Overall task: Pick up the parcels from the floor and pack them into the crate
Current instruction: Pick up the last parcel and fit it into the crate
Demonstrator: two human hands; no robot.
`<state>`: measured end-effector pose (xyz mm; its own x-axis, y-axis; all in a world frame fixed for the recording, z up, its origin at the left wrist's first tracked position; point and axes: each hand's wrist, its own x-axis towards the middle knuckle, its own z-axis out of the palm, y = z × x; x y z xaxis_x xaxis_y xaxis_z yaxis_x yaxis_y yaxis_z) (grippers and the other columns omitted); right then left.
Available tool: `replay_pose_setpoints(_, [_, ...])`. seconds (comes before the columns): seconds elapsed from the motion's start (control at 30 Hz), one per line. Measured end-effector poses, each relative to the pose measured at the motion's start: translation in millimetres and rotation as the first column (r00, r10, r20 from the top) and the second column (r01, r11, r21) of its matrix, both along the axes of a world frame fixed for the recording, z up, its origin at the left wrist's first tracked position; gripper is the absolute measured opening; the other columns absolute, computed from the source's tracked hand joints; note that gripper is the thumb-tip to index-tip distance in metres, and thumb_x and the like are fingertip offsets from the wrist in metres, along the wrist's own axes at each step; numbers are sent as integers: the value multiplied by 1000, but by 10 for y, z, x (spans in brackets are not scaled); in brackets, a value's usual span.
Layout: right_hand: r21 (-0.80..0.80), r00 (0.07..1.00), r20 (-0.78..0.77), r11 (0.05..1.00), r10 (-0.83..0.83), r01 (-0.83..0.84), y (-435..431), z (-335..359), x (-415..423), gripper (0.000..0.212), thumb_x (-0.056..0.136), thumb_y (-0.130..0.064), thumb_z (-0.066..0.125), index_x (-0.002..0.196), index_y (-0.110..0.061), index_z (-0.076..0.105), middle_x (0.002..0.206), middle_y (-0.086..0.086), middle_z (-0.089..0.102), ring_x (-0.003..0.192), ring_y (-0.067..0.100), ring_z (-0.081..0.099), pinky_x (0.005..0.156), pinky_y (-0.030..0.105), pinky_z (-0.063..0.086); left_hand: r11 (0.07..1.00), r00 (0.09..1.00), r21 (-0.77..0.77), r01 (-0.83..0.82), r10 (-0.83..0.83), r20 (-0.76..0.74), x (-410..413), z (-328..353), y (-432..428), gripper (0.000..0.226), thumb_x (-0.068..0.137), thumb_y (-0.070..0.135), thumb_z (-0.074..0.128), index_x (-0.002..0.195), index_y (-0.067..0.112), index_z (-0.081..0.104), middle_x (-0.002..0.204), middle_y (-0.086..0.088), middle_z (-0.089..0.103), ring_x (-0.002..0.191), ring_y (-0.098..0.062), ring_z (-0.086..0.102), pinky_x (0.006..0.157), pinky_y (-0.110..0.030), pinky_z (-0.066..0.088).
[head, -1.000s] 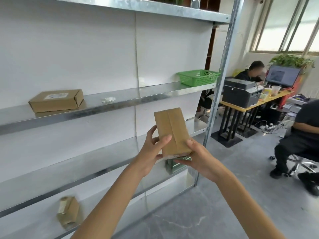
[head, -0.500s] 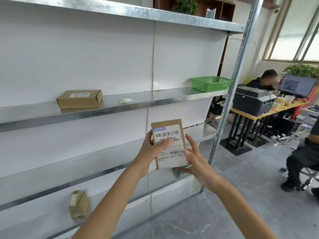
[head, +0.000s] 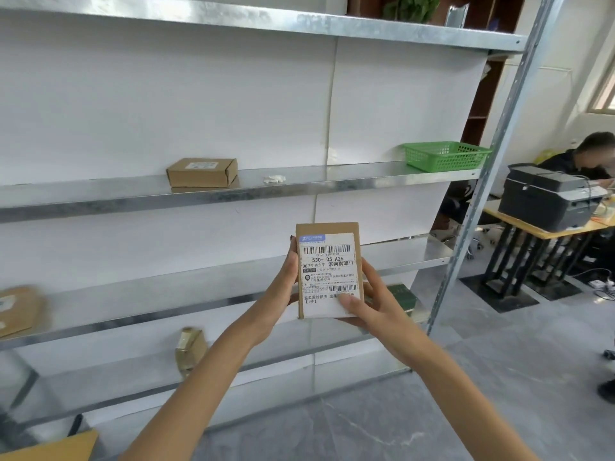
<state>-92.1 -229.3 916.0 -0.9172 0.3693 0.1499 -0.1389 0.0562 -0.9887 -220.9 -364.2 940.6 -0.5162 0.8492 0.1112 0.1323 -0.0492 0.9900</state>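
I hold a small brown cardboard parcel upright in front of the metal shelving, its white barcode label facing me. My left hand grips its left edge, fingers behind the box. My right hand holds the lower right corner, thumb pressed on the label. A green plastic basket sits at the right end of the upper shelf. Another brown parcel lies on that same shelf. More parcels: one at the far left on the middle shelf, one taped on the lower shelf.
The galvanised shelf unit fills the left and centre; its upright post stands at right. A crumpled white scrap lies on the upper shelf. A desk with a printer and a seated person are at right. Grey floor lies below.
The parcel was turned from its plain back to its labelled face. My thumbs shifted: the right thumb now lies on the label. The view swung left, bringing the shelf parcels toward centre.
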Motion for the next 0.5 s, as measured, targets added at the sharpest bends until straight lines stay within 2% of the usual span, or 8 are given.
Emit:
replay_pose_setpoints(0.03, [-6,1000,-7,1000,10,-10,-30,-2,56,74,79,-31,70,139,-49,30,123,3,61,112,18,63,92,39,54,998,999,59,21,-19,-26,113,-29,-134,67,89,68,14,145,33,27,140,18,42,131,-10,43,107,-29,38])
replay_pose_setpoints(0.1, [13,999,-4,999,32,-32,-101,-23,202,74,78,-32,69,139,-50,30,122,1,62,110,16,63,91,36,54,999,999,-11,-46,46,2,268,-132,-311,99,62,91,36,138,27,36,143,9,42,121,-14,50,102,-32,43])
replay_pose_setpoints(0.13, [23,999,0,999,47,-47,-142,-38,281,73,78,-33,69,137,-52,30,121,-1,63,109,15,63,90,35,54,996,996,-25,-85,84,-34,353,-187,-350,93,60,87,45,133,31,38,144,10,44,118,-9,52,98,-26,46])
replay_pose_setpoints(0.17, [23,998,7,998,60,-60,-185,-59,368,72,78,-33,69,136,-53,31,120,-2,64,108,14,64,89,34,55,988,986,-58,-141,135,-99,513,-186,-374,73,73,74,42,134,34,36,142,16,44,119,1,51,95,-19,47])
replay_pose_setpoints(0.23, [4,997,18,997,74,-74,-270,-126,539,69,83,-27,68,137,-50,32,118,-4,65,107,12,64,88,32,55,978,967,-37,-205,197,-163,827,-286,-497,45,91,53,29,136,46,31,142,24,40,126,12,40,105,-18,40])
replay_pose_setpoints(0.3, [-18,996,31,996,88,-87,-376,-195,709,68,87,-21,66,139,-48,31,120,-2,63,107,11,64,87,31,55,955,939,33,-296,297,-175,1085,-330,-660,40,95,51,33,135,49,34,145,21,38,134,6,33,115,-30,29])
replay_pose_setpoints(0.4, [-64,991,45,990,125,-122,-565,-281,944,68,88,-21,65,142,-46,32,124,3,60,109,12,63,91,35,54,924,910,63,-377,382,-160,1327,-370,-855,49,92,55,44,137,38,44,144,16,44,136,-4,37,115,-41,30])
replay_pose_setpoints(0.5, [-105,985,33,980,171,-167,-779,-289,1129,65,90,-17,63,141,-43,35,125,6,60,110,13,63,92,37,54,926,907,46,-373,375,-190,1567,-376,-1102,56,87,54,48,140,38,41,146,16,41,137,-4,35,112,-39,34])
